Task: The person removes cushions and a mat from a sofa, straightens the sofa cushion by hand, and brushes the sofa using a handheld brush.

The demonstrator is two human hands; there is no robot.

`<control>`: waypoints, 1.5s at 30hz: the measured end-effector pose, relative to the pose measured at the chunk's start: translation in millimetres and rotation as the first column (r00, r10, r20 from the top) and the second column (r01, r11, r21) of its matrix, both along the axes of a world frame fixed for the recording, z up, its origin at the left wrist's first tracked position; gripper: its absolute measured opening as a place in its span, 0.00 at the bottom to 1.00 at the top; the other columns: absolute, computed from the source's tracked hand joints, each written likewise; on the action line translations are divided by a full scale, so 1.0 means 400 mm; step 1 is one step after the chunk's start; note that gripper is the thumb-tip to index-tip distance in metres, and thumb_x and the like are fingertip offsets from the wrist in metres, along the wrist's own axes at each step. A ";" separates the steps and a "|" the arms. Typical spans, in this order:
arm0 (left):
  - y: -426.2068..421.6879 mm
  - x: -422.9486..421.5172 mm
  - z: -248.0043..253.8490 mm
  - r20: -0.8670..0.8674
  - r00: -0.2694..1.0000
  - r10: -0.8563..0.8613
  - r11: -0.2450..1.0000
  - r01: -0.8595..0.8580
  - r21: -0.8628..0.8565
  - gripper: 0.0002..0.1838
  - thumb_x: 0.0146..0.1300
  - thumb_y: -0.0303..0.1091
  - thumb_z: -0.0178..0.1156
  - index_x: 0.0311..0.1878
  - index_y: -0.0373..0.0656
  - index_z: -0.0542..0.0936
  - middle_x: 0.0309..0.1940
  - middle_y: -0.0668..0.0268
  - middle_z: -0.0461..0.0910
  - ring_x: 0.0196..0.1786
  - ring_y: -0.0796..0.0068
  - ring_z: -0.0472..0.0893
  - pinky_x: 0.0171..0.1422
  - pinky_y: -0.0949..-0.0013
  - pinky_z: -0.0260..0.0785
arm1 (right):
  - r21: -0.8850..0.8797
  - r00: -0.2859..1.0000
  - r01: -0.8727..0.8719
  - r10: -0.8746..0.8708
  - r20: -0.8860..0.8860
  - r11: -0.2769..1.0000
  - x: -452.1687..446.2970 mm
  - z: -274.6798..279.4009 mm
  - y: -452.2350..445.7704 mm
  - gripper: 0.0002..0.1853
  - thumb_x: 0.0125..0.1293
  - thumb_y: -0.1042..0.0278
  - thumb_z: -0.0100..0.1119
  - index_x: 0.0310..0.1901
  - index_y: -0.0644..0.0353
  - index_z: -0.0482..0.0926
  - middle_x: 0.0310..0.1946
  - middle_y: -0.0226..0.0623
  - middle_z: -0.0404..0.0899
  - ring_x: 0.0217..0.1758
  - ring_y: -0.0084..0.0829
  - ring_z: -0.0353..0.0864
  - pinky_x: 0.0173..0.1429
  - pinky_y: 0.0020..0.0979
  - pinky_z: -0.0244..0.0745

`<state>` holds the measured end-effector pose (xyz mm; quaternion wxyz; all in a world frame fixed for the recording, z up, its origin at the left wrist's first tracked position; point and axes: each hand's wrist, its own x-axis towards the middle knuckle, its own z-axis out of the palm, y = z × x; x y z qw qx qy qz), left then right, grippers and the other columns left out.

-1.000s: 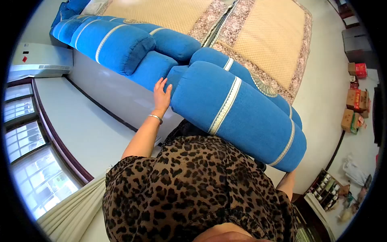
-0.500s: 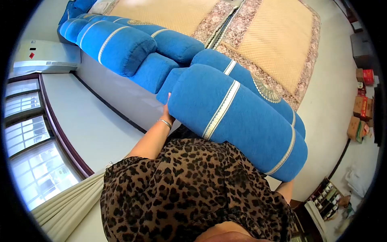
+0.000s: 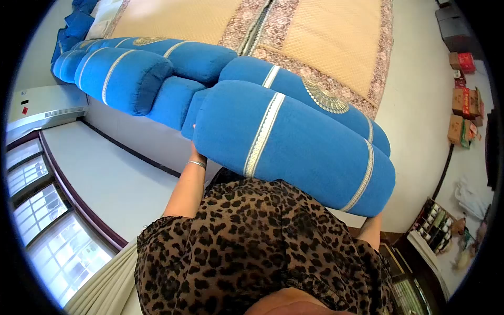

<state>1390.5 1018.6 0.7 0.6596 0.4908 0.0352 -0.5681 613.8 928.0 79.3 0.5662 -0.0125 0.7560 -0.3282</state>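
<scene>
A large blue cushion (image 3: pixel 310 142) with pale patterned bands lies across the front of my body. At its left end is my left hand (image 3: pixel 195 149), mostly hidden behind the cushion, with its fingers out of sight. My right forearm reaches the cushion's lower right end, where my right hand (image 3: pixel 374 218) is almost wholly covered by it. Beyond lies another blue cushion (image 3: pixel 294 84) with a gold fan motif. More blue padding (image 3: pixel 126 79) with pale bands runs off to the upper left.
Two beige quilted mats (image 3: pixel 336 42) with floral borders lie behind the padding. A white air conditioner (image 3: pixel 42 107) and windows (image 3: pixel 39 205) are at the left. Cardboard boxes (image 3: pixel 464 102) and a shoe rack (image 3: pixel 433 223) stand at the right.
My left hand, first seen with fingers spread above the padding, has moved down behind the large cushion's left end. The view has shifted, and the cushion now sits further left.
</scene>
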 end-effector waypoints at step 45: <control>-0.451 -0.356 0.530 0.698 -0.679 -0.227 0.733 0.353 0.582 0.34 0.64 0.48 0.58 0.70 0.46 0.65 0.74 0.56 0.54 0.76 0.56 0.51 0.77 0.49 0.40 | 0.002 0.010 -0.993 0.096 -0.995 0.121 0.896 0.397 -0.371 0.32 0.68 0.48 0.48 0.66 0.63 0.64 0.67 0.48 0.64 0.71 0.42 0.61 0.73 0.50 0.52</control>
